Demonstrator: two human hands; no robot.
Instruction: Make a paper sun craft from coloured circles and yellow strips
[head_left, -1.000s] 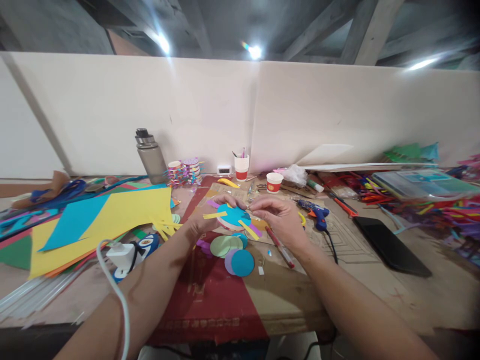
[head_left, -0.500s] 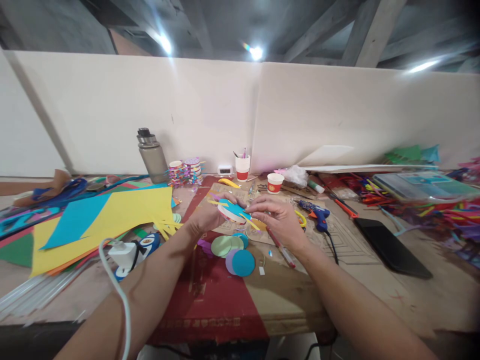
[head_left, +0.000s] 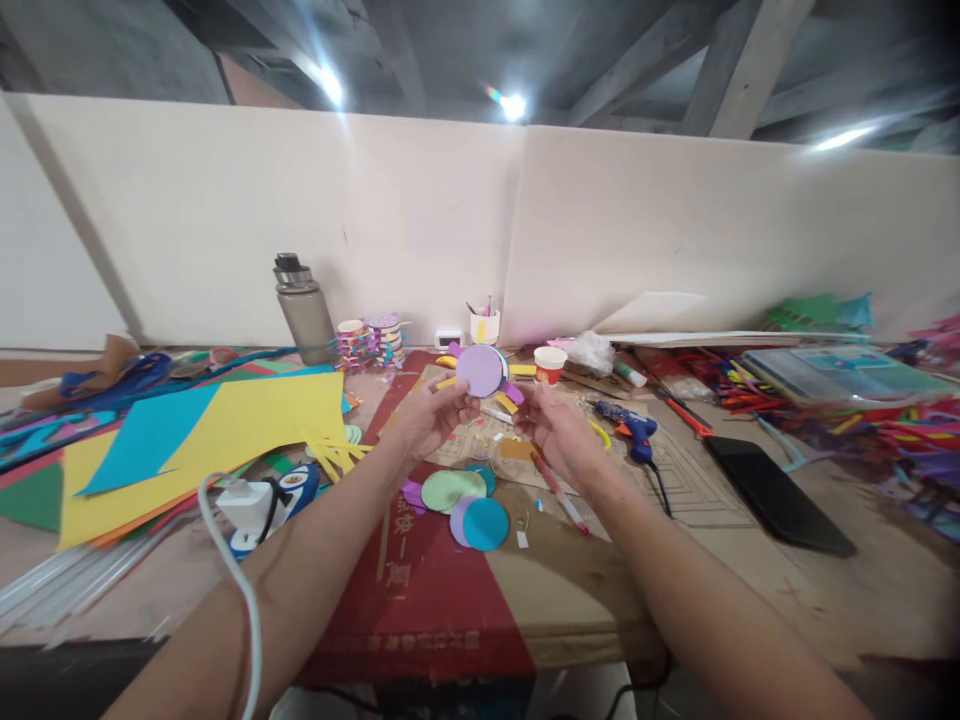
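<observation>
My left hand pinches a round paper craft piece and holds it up above the table, its purple face turned toward me, with yellow and purple strips sticking out at its edges. Just right of it and slightly lower, my right hand hovers with fingers loosely curled and nothing visible in them. Below the hands lie several loose paper circles in green, purple and blue, and a red pen.
Yellow and blue paper sheets cover the left. A grey bottle, stacked finished crafts and paper cups stand at the back. A blue glue gun, a black tablet and coloured sticks lie right. A white charger sits near left.
The craft piece was lifted from the table and flipped, so its purple side now faces me instead of the blue one. My right hand let go and dropped slightly away.
</observation>
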